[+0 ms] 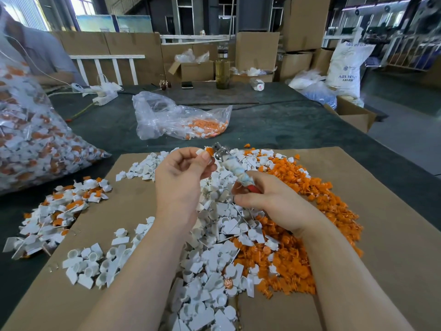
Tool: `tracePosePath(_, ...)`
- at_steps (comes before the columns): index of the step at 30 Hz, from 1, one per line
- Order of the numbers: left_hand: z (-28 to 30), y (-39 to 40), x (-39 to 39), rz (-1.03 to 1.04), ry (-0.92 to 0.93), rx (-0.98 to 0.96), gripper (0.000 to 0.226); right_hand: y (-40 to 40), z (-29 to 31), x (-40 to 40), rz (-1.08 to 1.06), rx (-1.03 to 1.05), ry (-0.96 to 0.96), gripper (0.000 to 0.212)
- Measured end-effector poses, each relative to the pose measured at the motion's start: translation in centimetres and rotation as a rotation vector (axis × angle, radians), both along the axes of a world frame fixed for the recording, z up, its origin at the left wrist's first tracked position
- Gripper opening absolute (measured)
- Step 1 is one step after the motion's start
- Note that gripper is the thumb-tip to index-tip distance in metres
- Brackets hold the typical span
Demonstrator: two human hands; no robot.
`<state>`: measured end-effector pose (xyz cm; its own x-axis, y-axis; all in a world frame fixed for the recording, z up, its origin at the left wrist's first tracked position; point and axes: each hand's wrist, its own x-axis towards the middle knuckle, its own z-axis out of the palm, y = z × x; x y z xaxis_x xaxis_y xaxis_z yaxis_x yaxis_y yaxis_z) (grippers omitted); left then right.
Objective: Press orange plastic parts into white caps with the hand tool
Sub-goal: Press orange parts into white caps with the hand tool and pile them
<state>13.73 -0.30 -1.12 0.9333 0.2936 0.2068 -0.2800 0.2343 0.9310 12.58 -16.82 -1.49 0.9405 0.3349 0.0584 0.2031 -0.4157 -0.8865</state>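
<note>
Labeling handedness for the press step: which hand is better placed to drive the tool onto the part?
Right. The right hand already grips the tool, whose metal tip points at the cap with its orange part pinched in the left hand. The left hand likely just steadies it.

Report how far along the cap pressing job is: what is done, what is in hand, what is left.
Done: a small heap of assembled white-and-orange pieces lies left of the cardboard, with a full bag behind it. In hand: the left hand pinches a white cap with an orange part at the tip of the hand tool, which the right hand grips. Left: large loose piles of white caps and orange parts.
</note>
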Motion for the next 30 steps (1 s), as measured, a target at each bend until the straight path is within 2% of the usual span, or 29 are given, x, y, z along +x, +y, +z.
tracePosePath(5, 0.1, 0.0, 0.0, -0.007, -0.003, -0.005, 0.015, 0.0, -0.1, 0.0, 0.031, -0.034, -0.001, 0.043)
tracePosePath(12, 0.3, 0.1, 0.0, -0.006, 0.0, -0.001, 0.013, 0.5, -0.6, 0.2, -0.007, -0.059, -0.075, 0.005)
tracePosePath(15, 0.3, 0.1, 0.0, -0.002, 0.003, 0.002, 0.015, 0.6, -0.9, 0.3, -0.024, -0.087, -0.111, 0.017)
tracePosePath(21, 0.2, 0.4, 0.2, -0.048, 0.081, -0.041, 0.012, 0.7, -1.0, 0.4, -0.038, -0.176, -0.174, 0.012)
tracePosePath(23, 0.1, 1.0, 0.5, -0.081, 0.157, -0.124, 0.009, 0.7, -1.1, 0.5, -0.07, -0.223, -0.208, 0.006)
tracePosePath(25, 0.1, 2.1, 1.0, -0.061, 0.266, -0.254, 0.001, 0.5, -1.3, 0.7, -0.124, -0.244, -0.234, 0.009)
tracePosePath(28, -0.3, 4.9, 2.2, 0.066, 0.447, -0.48, 0.016, -0.1, -1.5, 1.0, -0.228, -0.267, -0.274, 0.015)
tracePosePath(30, -0.7, 6.9, 2.8, 0.116, 0.494, -0.597, 0.025, -0.4, -1.5, 1.2, -0.308, -0.263, -0.292, 0.019)
